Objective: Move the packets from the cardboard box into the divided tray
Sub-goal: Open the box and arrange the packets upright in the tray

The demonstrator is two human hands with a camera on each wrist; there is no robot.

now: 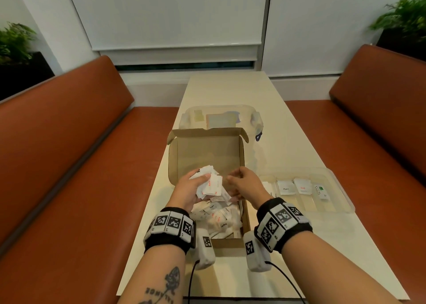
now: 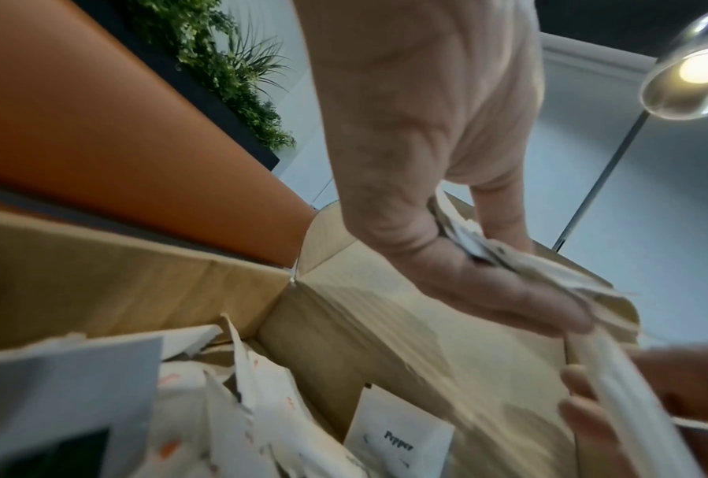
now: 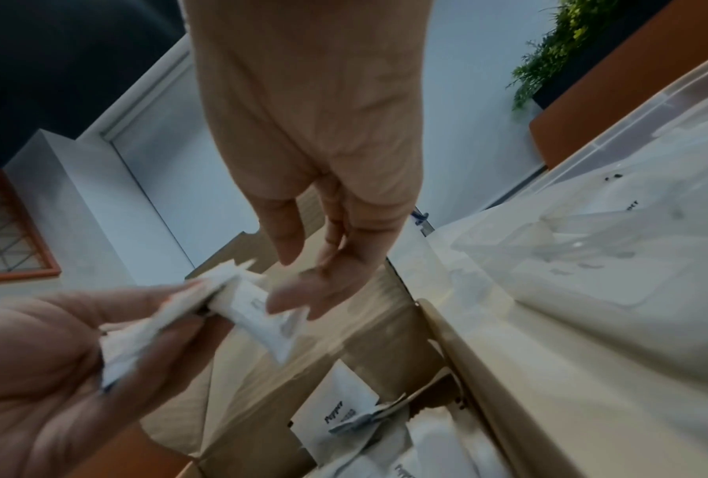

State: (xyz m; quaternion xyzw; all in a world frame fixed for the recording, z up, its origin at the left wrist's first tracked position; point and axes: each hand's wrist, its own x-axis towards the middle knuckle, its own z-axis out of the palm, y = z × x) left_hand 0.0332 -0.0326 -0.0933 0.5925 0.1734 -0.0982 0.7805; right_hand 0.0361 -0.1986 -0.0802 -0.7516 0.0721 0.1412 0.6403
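Packets in cardboard box; left fingers round a bunch, right fingers loose.

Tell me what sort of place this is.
Probably a café or restaurant booth: orange padded benches flank a long pale table, planters stand behind the seats, and the cardboard box holds condiment packets marked Sugar and Pepper.

Café or restaurant booth: two orange benches flanking a long surface, planters, condiment packets.
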